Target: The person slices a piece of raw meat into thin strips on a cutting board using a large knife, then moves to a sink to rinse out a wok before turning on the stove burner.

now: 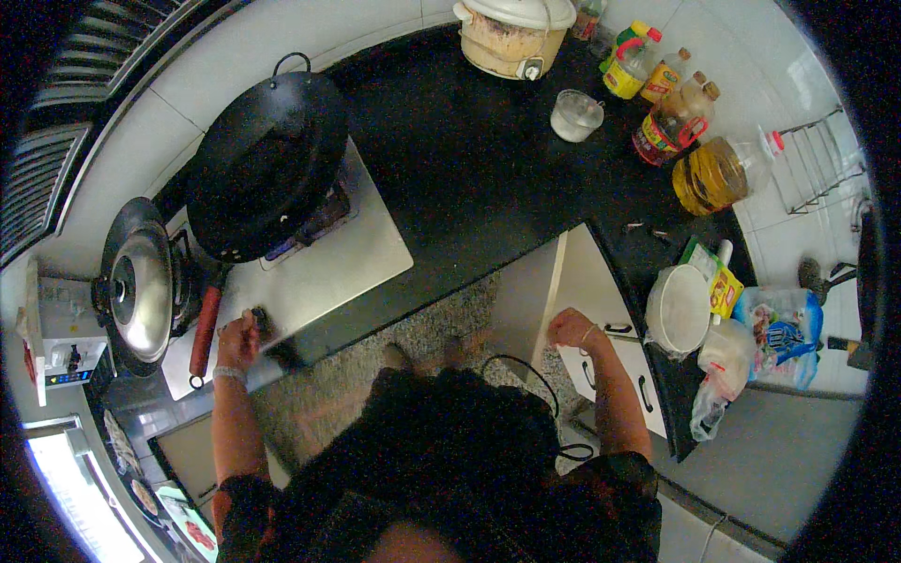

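Observation:
My left hand (238,343) is at the front of the steel gas hob (345,253), its fingers curled beside a dark control knob (262,321). Whether it grips a knob beneath the fingers is hidden. A black wok (267,165) sits over the near burner, its long red-brown handle (205,327) reaching toward my left wrist. Bluish light shows under the wok's edge. Off to the right, my right hand (574,328) hangs before the white cabinet doors (598,288) with fingers curled in and nothing visible in it.
A second pan with a domed steel lid (144,299) stands on the hob's far-left side. Along the black counter are a cream cooker (517,39), a small clear container (577,116), an oil jug (714,176), sauce bottles and a white bowl (679,308). A black cable (538,376) loops near my right side.

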Available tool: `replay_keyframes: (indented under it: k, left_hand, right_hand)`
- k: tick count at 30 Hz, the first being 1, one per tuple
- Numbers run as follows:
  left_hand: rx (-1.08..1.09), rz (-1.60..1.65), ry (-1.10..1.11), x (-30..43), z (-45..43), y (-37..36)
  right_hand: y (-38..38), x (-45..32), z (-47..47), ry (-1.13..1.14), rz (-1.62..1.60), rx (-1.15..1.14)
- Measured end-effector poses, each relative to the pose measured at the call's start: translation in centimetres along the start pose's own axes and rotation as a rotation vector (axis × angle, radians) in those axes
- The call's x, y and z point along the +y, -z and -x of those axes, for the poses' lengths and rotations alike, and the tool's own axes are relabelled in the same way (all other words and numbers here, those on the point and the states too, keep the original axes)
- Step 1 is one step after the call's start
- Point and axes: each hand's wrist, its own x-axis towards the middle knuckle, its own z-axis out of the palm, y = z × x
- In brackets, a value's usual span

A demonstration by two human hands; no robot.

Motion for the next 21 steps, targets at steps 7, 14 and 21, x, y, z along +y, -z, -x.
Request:
replay_keyframes:
  k: [7, 14, 21]
  left_hand:
    - [-0.035, -0.03, 0.052, -0.7, -1.1, 1.2]
    - [-0.028, 0.03, 0.068, -0.2, -0.5, 0.3]
    - [-0.007, 0.017, 0.024, 0.4, 0.1, 0.1]
  right_hand:
    - [-0.1, -9.1, -6.8, -0.149, -0.79, 0.116]
    - [0.9, -12.5, -11.8, -0.127, -0.976, 0.041]
    - [-0.5, -12.0, -13.2, -0.179, -1.259, 0.078]
